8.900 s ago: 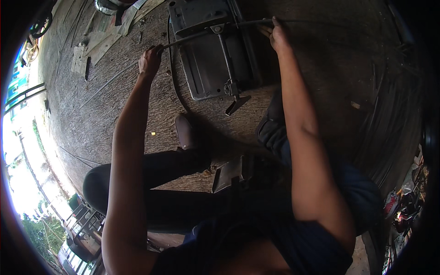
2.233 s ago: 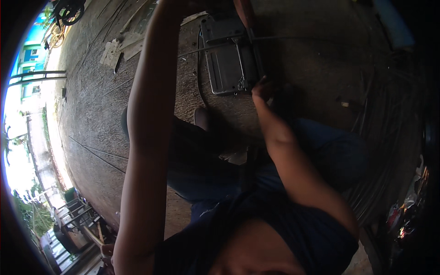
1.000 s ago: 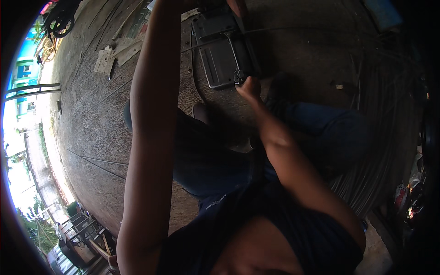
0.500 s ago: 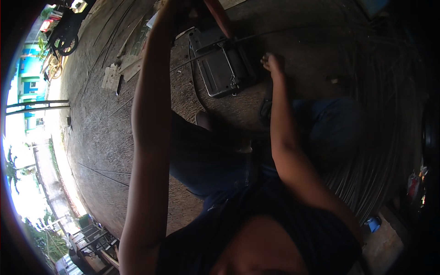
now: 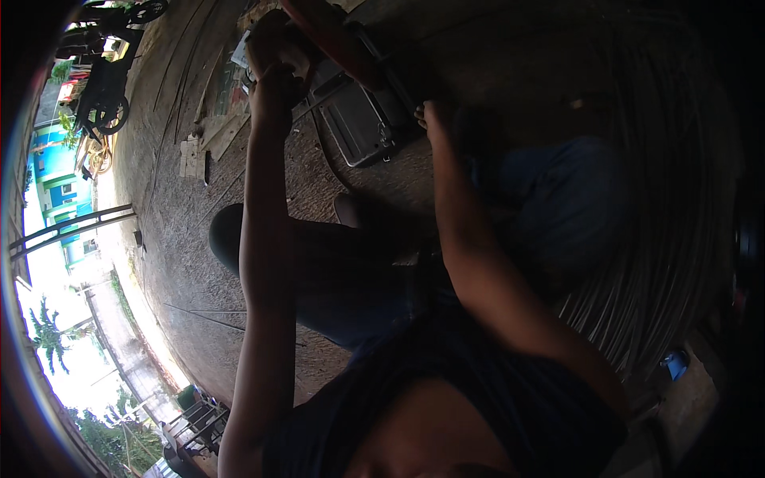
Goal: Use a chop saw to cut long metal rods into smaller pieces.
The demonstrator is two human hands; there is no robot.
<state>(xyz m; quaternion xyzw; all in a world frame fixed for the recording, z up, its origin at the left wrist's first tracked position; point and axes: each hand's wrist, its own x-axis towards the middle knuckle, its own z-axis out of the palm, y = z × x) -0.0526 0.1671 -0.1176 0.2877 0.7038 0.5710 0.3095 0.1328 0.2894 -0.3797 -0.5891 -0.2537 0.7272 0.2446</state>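
A dark metal cut-off saw [image 5: 358,127] sits on the ground ahead of me, its flat base showing a clamp and a latch at the near end. Above the base tilts a reddish disc or guard [image 5: 339,44], seen nearly edge-on. My left hand [image 5: 277,88] is closed around the saw's brownish loop handle [image 5: 275,48], left of the disc. A thin metal rod [image 5: 319,103] lies across the base. Beside the base's right edge is my right hand [image 5: 429,115], fingers curled; whatever they may hold is lost in shadow.
A cable [image 5: 325,151] curves along the base's left side. Broken board pieces [image 5: 194,155] lie farther left. Many long thin rods [image 5: 629,295] stretch along the right, with a blue object [image 5: 676,365] near their end. Parked motorcycles [image 5: 103,99] stand at the far left.
My left hand has come down and nearer, bringing the handle into view, and the reddish disc has lowered over the base. My right hand has shifted left, closer to the base.
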